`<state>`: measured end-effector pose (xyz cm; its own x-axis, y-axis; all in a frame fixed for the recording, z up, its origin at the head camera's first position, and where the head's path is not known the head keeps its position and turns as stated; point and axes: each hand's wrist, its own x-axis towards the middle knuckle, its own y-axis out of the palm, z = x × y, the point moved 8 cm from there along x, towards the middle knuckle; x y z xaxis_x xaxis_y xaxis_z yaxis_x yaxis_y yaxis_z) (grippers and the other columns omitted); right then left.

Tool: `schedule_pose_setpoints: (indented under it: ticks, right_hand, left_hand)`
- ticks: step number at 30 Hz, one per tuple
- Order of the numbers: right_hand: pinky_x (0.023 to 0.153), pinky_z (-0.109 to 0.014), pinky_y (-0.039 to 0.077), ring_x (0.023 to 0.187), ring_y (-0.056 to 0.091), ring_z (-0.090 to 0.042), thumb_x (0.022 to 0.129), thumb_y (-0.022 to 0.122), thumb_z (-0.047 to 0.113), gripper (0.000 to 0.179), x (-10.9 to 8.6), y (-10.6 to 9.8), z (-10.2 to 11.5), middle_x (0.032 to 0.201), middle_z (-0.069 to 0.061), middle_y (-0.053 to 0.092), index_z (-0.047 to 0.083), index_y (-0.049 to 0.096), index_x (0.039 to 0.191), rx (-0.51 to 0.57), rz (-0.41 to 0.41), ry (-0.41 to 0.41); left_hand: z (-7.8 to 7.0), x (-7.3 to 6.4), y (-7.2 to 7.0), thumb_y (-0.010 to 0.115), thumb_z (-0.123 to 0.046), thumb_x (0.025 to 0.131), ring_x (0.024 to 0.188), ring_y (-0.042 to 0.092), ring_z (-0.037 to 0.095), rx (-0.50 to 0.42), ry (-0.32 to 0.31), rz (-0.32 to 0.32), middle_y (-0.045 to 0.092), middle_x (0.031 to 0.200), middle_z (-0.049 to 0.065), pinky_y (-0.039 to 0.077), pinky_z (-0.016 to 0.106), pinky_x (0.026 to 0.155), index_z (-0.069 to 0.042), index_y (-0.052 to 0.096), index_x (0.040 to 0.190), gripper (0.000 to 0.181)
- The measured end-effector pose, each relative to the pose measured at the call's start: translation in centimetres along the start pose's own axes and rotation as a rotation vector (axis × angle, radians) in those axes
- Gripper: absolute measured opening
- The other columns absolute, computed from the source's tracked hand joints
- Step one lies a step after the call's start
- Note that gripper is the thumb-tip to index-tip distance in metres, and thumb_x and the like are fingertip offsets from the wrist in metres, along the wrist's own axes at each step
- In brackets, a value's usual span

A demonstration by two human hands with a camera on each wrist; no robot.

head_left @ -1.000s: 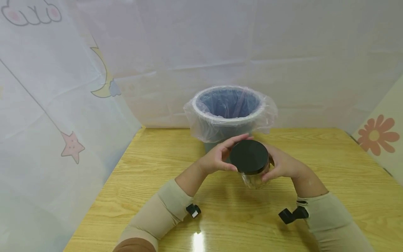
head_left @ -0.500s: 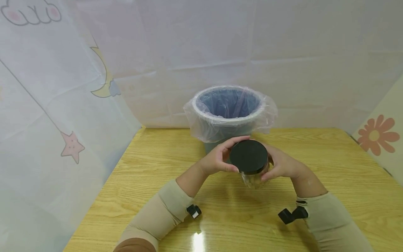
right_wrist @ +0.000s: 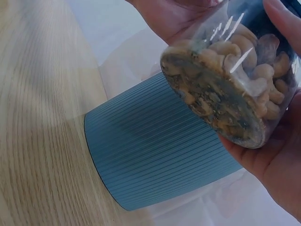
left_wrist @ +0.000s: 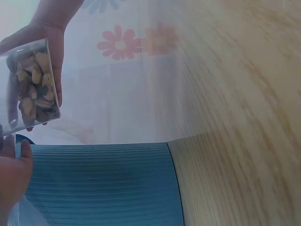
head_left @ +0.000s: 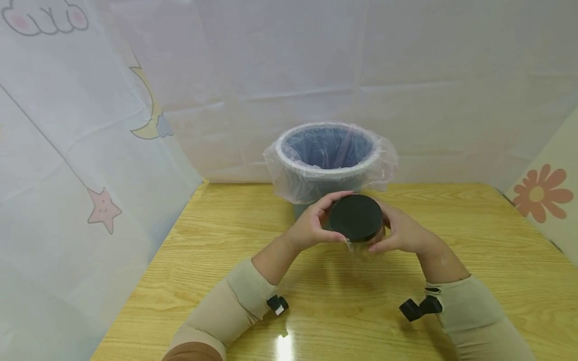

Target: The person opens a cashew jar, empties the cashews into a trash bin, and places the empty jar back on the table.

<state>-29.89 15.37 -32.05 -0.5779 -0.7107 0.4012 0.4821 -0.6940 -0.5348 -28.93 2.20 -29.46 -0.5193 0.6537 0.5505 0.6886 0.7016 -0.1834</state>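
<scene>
A clear jar of cashews (right_wrist: 244,70) with a black lid (head_left: 356,217) is held above the table, in front of the bin. My left hand (head_left: 311,228) grips it at the lid from the left, with the thumb along the near edge. From the right, my right hand (head_left: 404,233) holds the jar's clear body. The lid sits on the jar, its top tilted towards the head camera. Cashews show through the wall in both wrist views, and the jar's base is off the table. Some far-side fingers are hidden behind the lid in the head view.
A blue-grey ribbed bin (right_wrist: 155,146) stands on the wooden table (head_left: 217,220) just behind the jar. A clear plastic liner (head_left: 384,165) hangs over its rim. A patterned white sheet (head_left: 253,65) covers the wall behind.
The jar has risen slightly and tipped, so less of its clear body shows below the lid. My left thumb has shifted a little to the right along the lid's near edge.
</scene>
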Motion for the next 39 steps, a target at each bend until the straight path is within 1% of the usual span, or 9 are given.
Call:
schedule_pose_setpoints:
  ticks: [3,11,16,20,25,27,32,35,39]
  right_hand:
    - [0.097,-0.019,0.032,0.124,0.039,-0.01,0.061,0.08,-0.004,0.093,0.1,-0.2,0.0,0.135,0.001,0.042,0.004,0.031,0.14,-0.038,-0.024,0.004]
    - [0.095,-0.022,0.032,0.12,0.041,-0.007,0.06,0.084,0.006,0.094,0.1,-0.6,-0.4,0.132,0.006,0.043,0.016,0.035,0.139,-0.155,-0.133,0.081]
    - [0.095,-0.021,0.032,0.12,0.041,-0.005,0.056,0.086,0.004,0.098,0.2,-0.7,-0.2,0.132,0.005,0.042,0.015,0.036,0.139,-0.191,-0.174,0.073]
    - [0.096,-0.017,0.031,0.12,0.039,-0.001,0.052,0.087,0.001,0.099,0.3,-0.7,0.4,0.132,0.002,0.042,0.008,0.037,0.137,-0.23,-0.2,0.053]
    - [0.094,-0.015,0.032,0.117,0.04,0.005,0.052,0.086,-0.001,0.093,0.6,-0.5,2.6,0.128,-0.004,0.045,-0.002,0.039,0.133,-0.27,-0.225,0.042]
    - [0.093,-0.014,0.032,0.115,0.04,0.006,0.052,0.087,0.0,0.091,0.7,-0.4,3.3,0.127,-0.004,0.046,-0.003,0.041,0.131,-0.283,-0.232,0.046]
    - [0.094,-0.016,0.033,0.117,0.04,0.003,0.052,0.088,0.003,0.095,0.5,-0.6,1.5,0.129,-0.001,0.046,0.003,0.041,0.134,-0.281,-0.232,0.045]
    - [0.094,-0.018,0.033,0.119,0.041,-0.001,0.052,0.088,0.005,0.099,0.2,-0.9,0.3,0.131,0.003,0.044,0.009,0.038,0.137,-0.263,-0.22,0.034]
    - [0.094,-0.017,0.034,0.119,0.042,-0.004,0.054,0.087,0.004,0.098,0.1,-0.9,0.4,0.131,0.007,0.045,0.007,0.037,0.138,-0.204,-0.192,0.006]
  left_hand:
    - [0.0,0.0,-0.1,0.073,-0.047,0.069,0.112,0.048,0.008,0.015,-0.005,-0.032,0.037,0.13,0.032,0.037,0.034,0.098,0.011,0.027,0.137,0.1]
    - [0.2,-0.3,-0.5,0.073,-0.047,0.064,0.107,0.052,0.007,0.039,-0.045,-0.143,0.042,0.128,0.028,0.04,0.03,0.096,0.006,0.03,0.137,0.1]
    - [0.1,-0.6,-0.6,0.073,-0.048,0.064,0.109,0.052,0.01,0.069,-0.047,-0.195,0.043,0.129,0.025,0.04,0.029,0.095,0.004,0.032,0.138,0.099]
    - [-0.2,-0.6,-0.5,0.072,-0.049,0.065,0.113,0.05,0.014,0.1,-0.026,-0.219,0.041,0.132,0.025,0.04,0.031,0.096,0.005,0.032,0.137,0.098]
    - [-0.3,-0.7,-0.3,0.07,-0.05,0.067,0.117,0.047,0.021,0.125,-0.008,-0.219,0.039,0.134,0.026,0.039,0.035,0.097,0.007,0.029,0.137,0.099]
    - [0.4,-0.8,-0.5,0.07,-0.051,0.067,0.118,0.047,0.02,0.131,-0.006,-0.217,0.039,0.135,0.022,0.038,0.034,0.098,0.003,0.028,0.139,0.099]
    - [2.2,-1.0,-0.8,0.072,-0.05,0.066,0.123,0.043,0.019,0.109,0.023,-0.192,0.038,0.138,0.016,0.035,0.033,0.102,-0.006,0.024,0.143,0.101]
    - [2.2,-1.0,-0.7,0.072,-0.048,0.066,0.124,0.042,0.021,0.092,0.036,-0.163,0.035,0.138,0.021,0.033,0.036,0.103,-0.004,0.021,0.144,0.103]
    - [2.1,-0.9,-0.7,0.073,-0.045,0.068,0.125,0.039,0.024,0.07,0.049,-0.114,0.033,0.137,0.026,0.033,0.042,0.103,0.002,0.017,0.143,0.105]
